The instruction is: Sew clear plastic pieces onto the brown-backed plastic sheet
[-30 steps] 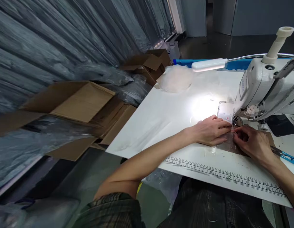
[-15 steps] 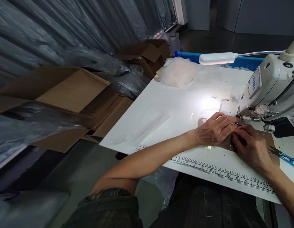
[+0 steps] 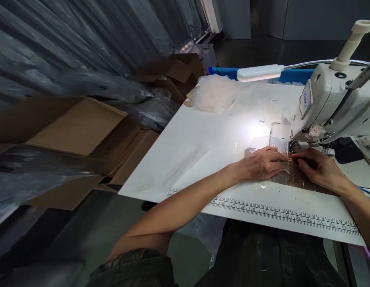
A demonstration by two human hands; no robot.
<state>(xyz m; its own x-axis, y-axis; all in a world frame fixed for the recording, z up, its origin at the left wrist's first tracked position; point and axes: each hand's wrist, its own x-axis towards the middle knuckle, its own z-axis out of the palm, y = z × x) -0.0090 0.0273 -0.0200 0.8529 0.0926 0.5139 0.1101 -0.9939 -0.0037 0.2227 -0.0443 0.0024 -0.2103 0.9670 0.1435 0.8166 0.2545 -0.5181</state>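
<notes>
A white sewing machine [image 3: 325, 107] stands on the right, its presser foot [image 3: 292, 146] beside my fingertips. My left hand [image 3: 264, 163] lies flat with fingers outstretched on a thin, see-through sheet [image 3: 282, 145] left of the foot. Just right of the foot, my right hand [image 3: 322, 169] has its index finger and thumb slightly apart, the fingertips at a small red-and-white label [image 3: 289, 159]. A brown flat piece [image 3: 304, 179] lies under and between the hands. What is beneath my left palm is hidden.
The white table [image 3: 185, 159] has a printed ruler [image 3: 262, 211] along its front edge. A pale sheer pile [image 3: 215, 93] lies at the back, near a white lamp [image 3: 259, 73]. Blue-handled snips [image 3: 369, 194] sit far right. Cardboard boxes [image 3: 77, 123] stand to the left.
My hands have drawn apart: the left slid slightly left and flattened, the right opened from a pinch near the foot. The red-and-white label now shows between them. The view has shifted slightly.
</notes>
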